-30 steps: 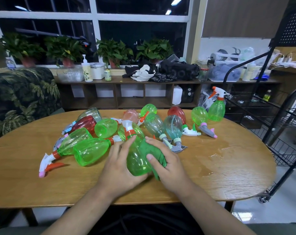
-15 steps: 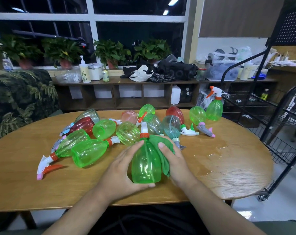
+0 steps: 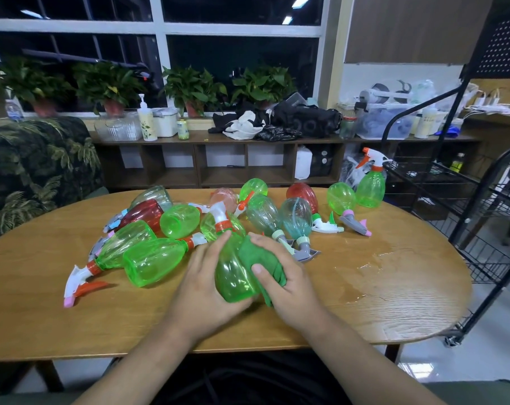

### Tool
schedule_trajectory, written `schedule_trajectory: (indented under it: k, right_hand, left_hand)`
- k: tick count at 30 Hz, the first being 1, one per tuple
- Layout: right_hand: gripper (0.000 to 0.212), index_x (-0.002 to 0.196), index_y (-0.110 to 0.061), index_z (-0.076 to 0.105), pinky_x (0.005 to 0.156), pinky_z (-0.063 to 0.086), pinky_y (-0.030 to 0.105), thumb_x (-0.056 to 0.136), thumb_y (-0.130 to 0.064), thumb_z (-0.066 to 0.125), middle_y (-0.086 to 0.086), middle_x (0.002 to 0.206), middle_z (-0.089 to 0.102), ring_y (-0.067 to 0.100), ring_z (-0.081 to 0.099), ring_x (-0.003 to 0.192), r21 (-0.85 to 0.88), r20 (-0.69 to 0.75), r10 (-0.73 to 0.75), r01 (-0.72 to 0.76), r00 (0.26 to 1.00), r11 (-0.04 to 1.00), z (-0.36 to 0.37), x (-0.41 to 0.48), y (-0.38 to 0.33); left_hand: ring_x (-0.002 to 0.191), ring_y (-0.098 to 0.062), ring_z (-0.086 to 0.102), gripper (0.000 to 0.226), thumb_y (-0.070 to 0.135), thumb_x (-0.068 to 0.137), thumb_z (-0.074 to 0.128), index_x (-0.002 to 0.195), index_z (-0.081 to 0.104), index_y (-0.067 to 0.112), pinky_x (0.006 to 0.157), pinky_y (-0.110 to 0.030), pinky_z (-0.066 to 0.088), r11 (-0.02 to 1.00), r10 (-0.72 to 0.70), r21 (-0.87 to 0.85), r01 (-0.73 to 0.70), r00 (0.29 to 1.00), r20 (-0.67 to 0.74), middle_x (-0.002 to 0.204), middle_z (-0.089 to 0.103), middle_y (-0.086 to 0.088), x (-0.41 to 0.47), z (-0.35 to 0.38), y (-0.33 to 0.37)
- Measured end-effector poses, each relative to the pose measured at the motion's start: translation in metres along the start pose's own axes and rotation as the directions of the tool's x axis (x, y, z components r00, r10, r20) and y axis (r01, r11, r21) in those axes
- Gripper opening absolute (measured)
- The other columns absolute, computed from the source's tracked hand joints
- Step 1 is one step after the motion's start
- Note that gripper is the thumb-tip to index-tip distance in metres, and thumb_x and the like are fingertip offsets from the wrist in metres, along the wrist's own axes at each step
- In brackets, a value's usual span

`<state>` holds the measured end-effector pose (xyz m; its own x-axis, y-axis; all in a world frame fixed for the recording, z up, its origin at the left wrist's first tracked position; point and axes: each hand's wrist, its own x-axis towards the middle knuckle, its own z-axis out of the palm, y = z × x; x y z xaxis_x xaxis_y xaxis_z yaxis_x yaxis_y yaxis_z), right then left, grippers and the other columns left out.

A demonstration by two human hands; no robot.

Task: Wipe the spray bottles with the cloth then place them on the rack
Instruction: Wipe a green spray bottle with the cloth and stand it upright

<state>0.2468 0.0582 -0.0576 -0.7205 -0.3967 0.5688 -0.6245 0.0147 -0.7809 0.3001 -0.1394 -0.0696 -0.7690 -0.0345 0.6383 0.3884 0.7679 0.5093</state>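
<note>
Head view: wiping step in hand. Left grip (image 3: 201,285) wraps the green spray bottle (image 3: 233,276) over the counter (image 3: 394,287), near edge; right grip (image 3: 291,287) clutches the green cloth (image 3: 258,255) against it (thumb on top). Next, probably: finish wiping, carry it to the rack (image 3: 482,229) on the right.

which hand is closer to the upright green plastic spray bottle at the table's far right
Right. The right hand is closer in and left of the upright green plastic spray bottle; the left hand farther left, past the held green bottle.
</note>
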Motion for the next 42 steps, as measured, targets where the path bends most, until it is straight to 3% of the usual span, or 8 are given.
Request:
schedule_trajectory:
  k: [7, 10, 15, 19, 27, 32, 36, 42]
  right_hand:
    - [0.043, 0.148, -0.016, 0.062, 0.125, 0.034, 0.028, 0.105, -0.018, 0.068, -0.009, 0.165, 0.045, 0.011, 0.044, 0.152, -0.227, 0.142, -0.184, 0.213, 0.973, 0.95, 0.004, -0.004, -0.005]
    - [0.044, 0.15, -0.02, 0.059, 0.125, 0.033, 0.027, 0.107, -0.021, 0.066, -0.013, 0.165, 0.044, 0.009, 0.042, 0.153, -0.233, 0.147, -0.163, 0.195, 0.975, 0.953, 0.003, -0.005, -0.007]
    - [0.044, 0.151, -0.024, 0.057, 0.124, 0.039, 0.035, 0.107, -0.019, 0.064, -0.018, 0.16, 0.05, 0.007, 0.045, 0.15, -0.143, 0.066, -0.066, 0.075, 0.996, 0.987, 0.0, -0.004, -0.005]
    - [0.041, 0.149, -0.032, 0.057, 0.109, 0.054, 0.047, 0.109, -0.026, 0.062, -0.01, 0.141, 0.066, 0.019, 0.063, 0.133, -0.037, 0.009, 0.05, -0.05, 0.999, 0.998, -0.002, -0.004, -0.002]
    - [0.031, 0.138, -0.027, 0.063, 0.101, 0.058, 0.046, 0.108, -0.031, 0.058, -0.001, 0.123, 0.073, 0.023, 0.071, 0.116, 0.238, -0.04, 0.183, -0.169, 0.982, 0.957, -0.002, 0.003, 0.003]
    - [0.034, 0.133, -0.007, 0.062, 0.087, 0.059, 0.032, 0.106, -0.028, 0.063, 0.006, 0.112, 0.076, 0.023, 0.072, 0.105, 0.545, -0.001, 0.318, -0.266, 0.948, 0.795, -0.005, 0.01, 0.0]
    - [0.027, 0.129, -0.015, 0.068, 0.093, 0.059, 0.039, 0.104, -0.028, 0.066, 0.013, 0.119, 0.075, 0.028, 0.072, 0.11, 0.524, -0.051, 0.308, -0.237, 0.95, 0.818, -0.007, 0.012, 0.003]
    - [0.033, 0.136, -0.018, 0.066, 0.101, 0.057, 0.043, 0.104, -0.027, 0.063, 0.013, 0.128, 0.07, 0.031, 0.069, 0.119, 0.365, -0.059, 0.216, -0.18, 0.975, 0.913, -0.005, 0.009, 0.004]
  left_hand:
    - [0.139, 0.003, 0.041, 0.112, 0.063, 0.063, 0.081, 0.161, 0.037, 0.029, 0.114, -0.011, 0.029, 0.985, -0.153, -0.091, 0.144, 0.984, -0.094, 0.148, 0.049, 0.01, 0.005, -0.003, -0.003]
    - [0.139, 0.007, 0.04, 0.111, 0.061, 0.063, 0.083, 0.16, 0.038, 0.03, 0.113, -0.006, 0.028, 0.984, -0.151, -0.109, 0.142, 0.985, -0.08, 0.146, 0.049, 0.01, 0.005, -0.003, -0.003]
    - [0.139, 0.004, 0.043, 0.113, 0.058, 0.063, 0.091, 0.16, 0.037, 0.037, 0.114, -0.012, 0.032, 0.993, -0.087, -0.078, 0.086, 0.996, -0.015, 0.142, 0.049, 0.012, 0.004, -0.004, 0.0]
    - [0.136, -0.006, 0.05, 0.116, 0.063, 0.065, 0.093, 0.162, 0.037, 0.036, 0.114, -0.025, 0.041, 0.999, -0.008, -0.049, 0.011, 0.999, 0.052, 0.142, 0.049, 0.014, 0.002, -0.005, 0.004]
    - [0.141, -0.006, 0.05, 0.118, 0.066, 0.067, 0.095, 0.163, 0.035, 0.035, 0.118, -0.029, 0.042, 0.992, 0.117, -0.066, -0.109, 0.982, 0.149, 0.154, 0.048, 0.019, 0.001, -0.008, 0.012]
    - [0.15, 0.002, 0.039, 0.123, 0.072, 0.065, 0.093, 0.165, 0.025, 0.046, 0.122, -0.018, 0.03, 0.991, 0.109, -0.102, -0.089, 0.97, 0.217, 0.162, 0.037, 0.028, -0.001, -0.01, 0.013]
    - [0.158, 0.0, 0.021, 0.127, 0.074, 0.066, 0.089, 0.166, 0.015, 0.049, 0.128, -0.026, 0.022, 0.995, 0.094, -0.055, -0.084, 0.967, 0.238, 0.169, 0.022, 0.028, 0.002, -0.005, 0.01]
    - [0.144, -0.005, 0.043, 0.119, 0.066, 0.073, 0.091, 0.167, 0.023, 0.035, 0.121, -0.029, 0.036, 0.989, 0.145, -0.027, -0.143, 0.972, 0.187, 0.156, 0.041, 0.021, 0.002, -0.002, 0.01]
